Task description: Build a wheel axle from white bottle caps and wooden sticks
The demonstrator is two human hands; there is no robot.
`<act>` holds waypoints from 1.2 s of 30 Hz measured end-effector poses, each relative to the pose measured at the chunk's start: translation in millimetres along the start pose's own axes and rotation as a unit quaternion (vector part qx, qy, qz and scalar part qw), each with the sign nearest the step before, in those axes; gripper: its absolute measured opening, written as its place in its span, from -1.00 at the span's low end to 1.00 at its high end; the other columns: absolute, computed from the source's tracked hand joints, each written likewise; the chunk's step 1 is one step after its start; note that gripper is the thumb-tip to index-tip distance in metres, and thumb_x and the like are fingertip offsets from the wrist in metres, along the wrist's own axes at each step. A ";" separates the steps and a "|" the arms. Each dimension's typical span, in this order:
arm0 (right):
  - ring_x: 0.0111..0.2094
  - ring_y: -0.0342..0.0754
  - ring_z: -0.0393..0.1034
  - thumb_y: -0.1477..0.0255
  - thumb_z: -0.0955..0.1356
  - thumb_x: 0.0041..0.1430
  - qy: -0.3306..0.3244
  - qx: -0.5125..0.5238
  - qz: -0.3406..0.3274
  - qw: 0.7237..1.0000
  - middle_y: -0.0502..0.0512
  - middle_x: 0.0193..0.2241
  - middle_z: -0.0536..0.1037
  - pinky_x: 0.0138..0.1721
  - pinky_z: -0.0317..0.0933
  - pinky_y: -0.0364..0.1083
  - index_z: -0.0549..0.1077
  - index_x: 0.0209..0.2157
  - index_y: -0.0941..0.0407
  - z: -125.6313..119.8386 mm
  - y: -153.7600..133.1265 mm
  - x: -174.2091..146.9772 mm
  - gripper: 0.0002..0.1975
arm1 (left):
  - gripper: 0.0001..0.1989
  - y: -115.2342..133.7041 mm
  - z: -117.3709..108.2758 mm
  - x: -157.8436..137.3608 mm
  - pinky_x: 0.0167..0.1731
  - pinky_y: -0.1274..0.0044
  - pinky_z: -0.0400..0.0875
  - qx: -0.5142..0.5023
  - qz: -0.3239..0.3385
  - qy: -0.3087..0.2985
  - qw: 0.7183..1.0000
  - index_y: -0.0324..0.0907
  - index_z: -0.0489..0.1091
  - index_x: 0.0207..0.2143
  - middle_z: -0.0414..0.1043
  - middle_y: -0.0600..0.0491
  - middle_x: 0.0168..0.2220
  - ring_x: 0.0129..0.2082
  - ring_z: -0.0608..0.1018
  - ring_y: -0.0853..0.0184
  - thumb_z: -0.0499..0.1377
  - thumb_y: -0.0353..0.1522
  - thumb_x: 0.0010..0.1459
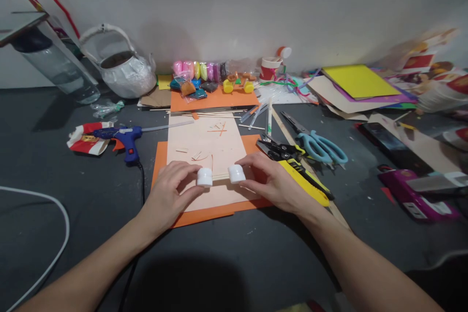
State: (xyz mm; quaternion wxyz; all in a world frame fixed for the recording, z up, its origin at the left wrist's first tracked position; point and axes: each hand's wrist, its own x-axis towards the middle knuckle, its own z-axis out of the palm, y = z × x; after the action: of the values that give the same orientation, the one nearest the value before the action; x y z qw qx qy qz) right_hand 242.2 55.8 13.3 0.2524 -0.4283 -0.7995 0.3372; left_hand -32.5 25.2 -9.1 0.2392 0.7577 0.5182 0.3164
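Between thumb and fingers, my left hand (pixel 174 186) pinches a white bottle cap (pixel 204 177). My right hand (pixel 271 179) grips a second white cap (pixel 237 174) the same way. Thin wooden sticks (pixel 220 177) run from one cap to the other, so the two look joined like an axle with wheels. How the sticks meet the caps is hidden. Beneath the hands lies a pale sheet of paper (pixel 204 136) over orange sheets (pixel 161 156), with small stick scraps (pixel 182 149) on it.
A blue glue gun (pixel 127 137) with a black cord rests at left. To the right are yellow-black pliers (pixel 292 156), blue-handled scissors (pixel 318 144), a yellow cutter (pixel 303 183) and a purple device (pixel 417 195). A silver kettle-shaped pot (pixel 126 75) and clay packs (pixel 199 70) stand behind.
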 end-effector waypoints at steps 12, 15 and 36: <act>-0.16 -0.07 0.39 0.42 0.45 0.23 0.009 0.023 0.002 1.000 -0.01 -0.17 0.53 -0.15 0.21 -0.11 0.47 -0.09 0.05 0.6 -0.9 0.9 -0.79 | -0.70 1.0 -1.3 -2.4 -0.06 0.30 0.40 -0.039 -0.039 -0.003 0.998 -0.04 0.48 -0.07 0.55 0.04 -0.08 -0.07 0.53 0.19 0.30 -0.15 0.18; -0.20 -0.07 0.39 0.43 0.46 0.22 0.008 0.016 0.005 1.000 -0.01 -0.21 0.53 -0.18 0.20 -0.11 0.47 -0.10 0.06 1.7 -1.7 1.1 -0.79 | -0.71 0.4 -0.3 -1.4 -0.07 0.30 0.40 -0.038 -0.040 -0.009 0.998 -0.05 0.48 -0.08 0.55 0.05 -0.11 -0.09 0.53 0.20 0.31 -0.17 0.18; -0.18 0.00 0.37 0.45 0.46 0.22 0.001 -0.055 -0.009 0.998 0.07 -0.20 0.52 -0.18 0.21 -0.05 0.45 -0.11 0.10 7.4 -4.4 1.6 -0.79 | -0.56 15.4 2.5 0.5 0.04 0.21 0.25 0.113 0.042 -0.004 0.993 -0.12 0.28 0.11 0.49 -0.10 0.05 0.08 0.43 0.07 0.26 -0.32 0.20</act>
State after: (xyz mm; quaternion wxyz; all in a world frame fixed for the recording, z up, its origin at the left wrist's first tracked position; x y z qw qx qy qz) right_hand 234.0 53.0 12.0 0.2317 -0.4345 -0.8207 0.2898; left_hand -20.8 20.3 0.0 0.1404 0.8022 0.5173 0.2629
